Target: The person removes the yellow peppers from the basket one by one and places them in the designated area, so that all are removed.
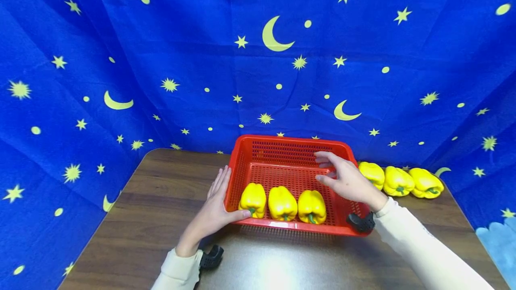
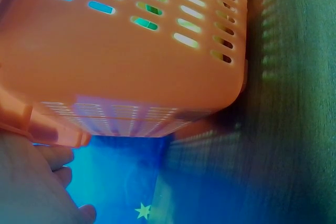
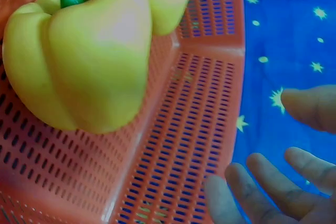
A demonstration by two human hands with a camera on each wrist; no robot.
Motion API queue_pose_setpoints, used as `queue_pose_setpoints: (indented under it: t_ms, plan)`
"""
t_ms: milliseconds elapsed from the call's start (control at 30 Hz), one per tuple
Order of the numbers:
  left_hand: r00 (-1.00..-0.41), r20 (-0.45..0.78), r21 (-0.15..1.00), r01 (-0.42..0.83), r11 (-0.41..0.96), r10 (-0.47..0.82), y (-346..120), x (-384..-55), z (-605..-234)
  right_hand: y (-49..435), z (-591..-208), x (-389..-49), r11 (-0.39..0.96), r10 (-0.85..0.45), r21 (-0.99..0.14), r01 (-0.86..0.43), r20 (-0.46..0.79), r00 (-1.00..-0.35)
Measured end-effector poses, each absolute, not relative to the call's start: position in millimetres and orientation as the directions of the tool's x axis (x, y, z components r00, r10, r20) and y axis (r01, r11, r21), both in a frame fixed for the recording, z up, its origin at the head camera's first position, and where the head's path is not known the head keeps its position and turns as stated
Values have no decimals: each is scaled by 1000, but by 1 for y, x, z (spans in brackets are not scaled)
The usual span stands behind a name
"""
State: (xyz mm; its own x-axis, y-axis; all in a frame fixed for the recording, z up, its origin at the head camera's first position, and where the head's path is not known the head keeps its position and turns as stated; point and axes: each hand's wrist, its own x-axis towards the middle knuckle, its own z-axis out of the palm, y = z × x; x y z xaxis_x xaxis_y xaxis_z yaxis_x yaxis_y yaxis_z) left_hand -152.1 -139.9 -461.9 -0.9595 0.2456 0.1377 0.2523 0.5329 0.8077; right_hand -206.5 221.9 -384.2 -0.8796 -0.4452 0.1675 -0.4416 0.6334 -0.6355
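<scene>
A red perforated plastic basket (image 1: 296, 138) holds a row of three yellow bell peppers (image 1: 283, 202) along its near side, green stems toward me. My left hand (image 1: 213, 209) rests at the basket's left near corner, thumb over the rim and fingers stretched along the outer left side. Over the basket's right part hovers my right hand (image 1: 346, 180), fingers spread apart and holding nothing. In the right wrist view, the nearest bell pepper (image 3: 94, 72) lies inside the basket, apart from the right hand (image 3: 278, 192). The left wrist view shows the basket's outer wall (image 2: 105, 61) close up.
Three more yellow bell peppers (image 1: 398, 181) lie in a row on the brown wooden table (image 1: 161, 191), right of the basket; the right hand and forearm are in front of that side. A blue curtain (image 1: 201, 57) with stars and moons hangs behind the table.
</scene>
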Motion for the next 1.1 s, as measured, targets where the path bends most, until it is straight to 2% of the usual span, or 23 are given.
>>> queue_pose_setpoints:
  t_ms: [233,500,767,1100]
  plan:
    - [-958,143,807,259,531,250,-139,-153,-461,218,-390,-210,701,-490,-614,-363,-44,-871]
    - [-958,141,804,258,535,251,-139,-154,-461,214,-393,-213,736,-558,-570,-366,-205,-804]
    - [-959,133,811,250,529,250,-139,-155,-461,210,-394,-215,772,-573,-532,-349,-345,-743]
    - [-966,116,809,227,543,232,-139,-153,-461,204,-402,-219,787,-589,-506,-353,-445,-675]
